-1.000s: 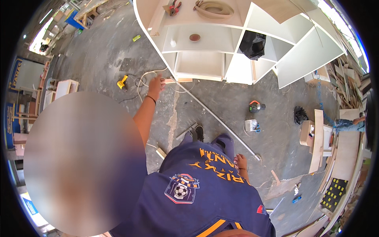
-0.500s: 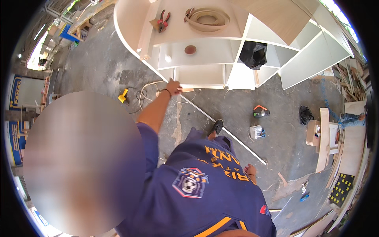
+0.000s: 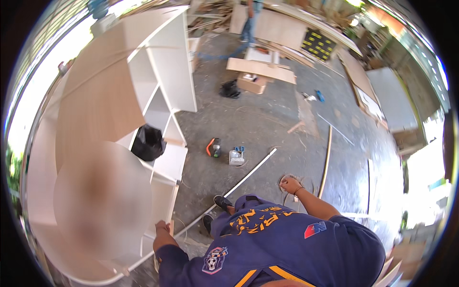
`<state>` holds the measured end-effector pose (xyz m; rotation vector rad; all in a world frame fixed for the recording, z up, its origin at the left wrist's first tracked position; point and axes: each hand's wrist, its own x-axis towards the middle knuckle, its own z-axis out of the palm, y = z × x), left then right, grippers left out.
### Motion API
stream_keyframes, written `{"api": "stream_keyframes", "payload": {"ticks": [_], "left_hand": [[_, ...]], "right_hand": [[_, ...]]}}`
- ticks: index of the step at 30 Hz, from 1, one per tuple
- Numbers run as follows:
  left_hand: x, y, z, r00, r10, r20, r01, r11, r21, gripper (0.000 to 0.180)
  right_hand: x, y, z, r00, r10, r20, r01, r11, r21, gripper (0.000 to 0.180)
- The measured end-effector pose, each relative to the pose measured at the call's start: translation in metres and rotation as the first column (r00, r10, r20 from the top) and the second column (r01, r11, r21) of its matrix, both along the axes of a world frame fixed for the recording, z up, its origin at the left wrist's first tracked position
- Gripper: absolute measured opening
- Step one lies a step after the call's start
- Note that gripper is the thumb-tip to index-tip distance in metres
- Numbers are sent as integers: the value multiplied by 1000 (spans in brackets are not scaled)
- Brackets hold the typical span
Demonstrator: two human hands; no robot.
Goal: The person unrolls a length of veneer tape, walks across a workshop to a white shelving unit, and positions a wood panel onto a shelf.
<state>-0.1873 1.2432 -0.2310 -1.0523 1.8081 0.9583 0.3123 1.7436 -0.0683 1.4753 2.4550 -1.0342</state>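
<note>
Had left hand [image 3: 163, 226] at front edge of white cabinet [image 3: 170, 165], fingers bent; could not tell whether gripping or only touching. Held right hand [image 3: 290, 184] out over gray floor [image 3: 272, 119], fingers loosely curled, near thin curved strands [image 3: 281, 182]; could not tell whether grasping any. Had cabinet standing at left, black bag [image 3: 148, 143] in one compartment, wood panel [image 3: 98, 95] on it. Saw white strip [image 3: 251, 172] lying diagonally on scuffed floor past dark shoes [image 3: 223, 204]. Noted orange-and-black tool [image 3: 216, 148] near white box [image 3: 234, 158], then boards [image 3: 262, 70] and person in jeans [image 3: 249, 28] farther off.
</note>
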Motion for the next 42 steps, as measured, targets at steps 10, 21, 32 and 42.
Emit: {"api": "stream_keyframes", "payload": {"ticks": [10,21,32,42], "left_hand": [[-22,-46,42,991,-133,33,132,991,32,12],[-31,-77,52,978,-210,3,210,978,-5,16],[-40,-75,57,986,-90,-140,80,994,-75,57],[-72,-114,22,-73,-990,121,934,-111,-339,51]], "right_hand": [[65,-156,-48,967,-34,253,131,918,-375,25],[4,-193,6,939,-343,-12,319,885,-339,35],[50,-244,-18,913,-324,246,402,811,-424,34],[26,-228,-34,992,-121,17,121,946,-300,34]]}}
